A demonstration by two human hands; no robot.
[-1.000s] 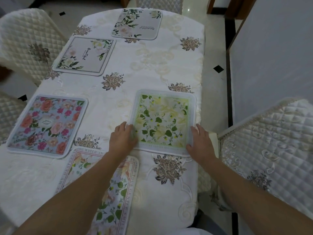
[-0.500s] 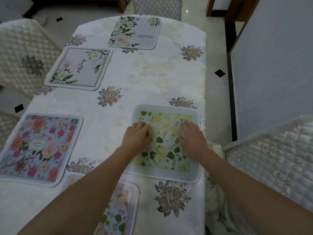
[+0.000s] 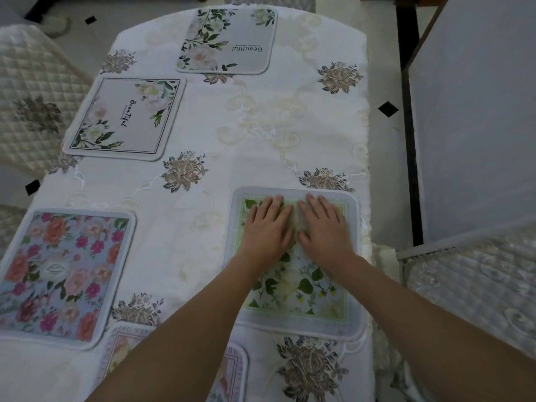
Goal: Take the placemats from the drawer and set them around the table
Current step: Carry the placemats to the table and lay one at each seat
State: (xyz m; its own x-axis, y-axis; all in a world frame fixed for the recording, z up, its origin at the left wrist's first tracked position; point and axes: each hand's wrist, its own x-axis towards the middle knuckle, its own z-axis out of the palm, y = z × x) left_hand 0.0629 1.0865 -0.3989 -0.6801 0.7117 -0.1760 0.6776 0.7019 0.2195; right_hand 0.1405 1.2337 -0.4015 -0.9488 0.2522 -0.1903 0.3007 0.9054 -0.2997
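A green-and-yellow floral placemat (image 3: pixel 304 297) lies flat near the table's right edge. My left hand (image 3: pixel 268 227) and my right hand (image 3: pixel 323 227) press side by side on its far half, fingers straight and flat. A pink-and-blue rose placemat (image 3: pixel 62 274) lies at the left. Two grey placemats lettered "Beautiful" lie farther off, one at the left (image 3: pixel 124 118) and one at the far end (image 3: pixel 227 40). Another floral placemat (image 3: pixel 232 375) at the near edge is mostly hidden under my left forearm.
The table carries a white embroidered cloth (image 3: pixel 261 126). Quilted chairs stand at the left (image 3: pixel 32 97) and at the right (image 3: pixel 475 285). A grey panel (image 3: pixel 475 111) stands close to the table's right side, with a narrow strip of floor between them.
Both hands have slid from the green placemat's near corners onto its surface and up to its far half, coming together. The mat lies flat where it was.
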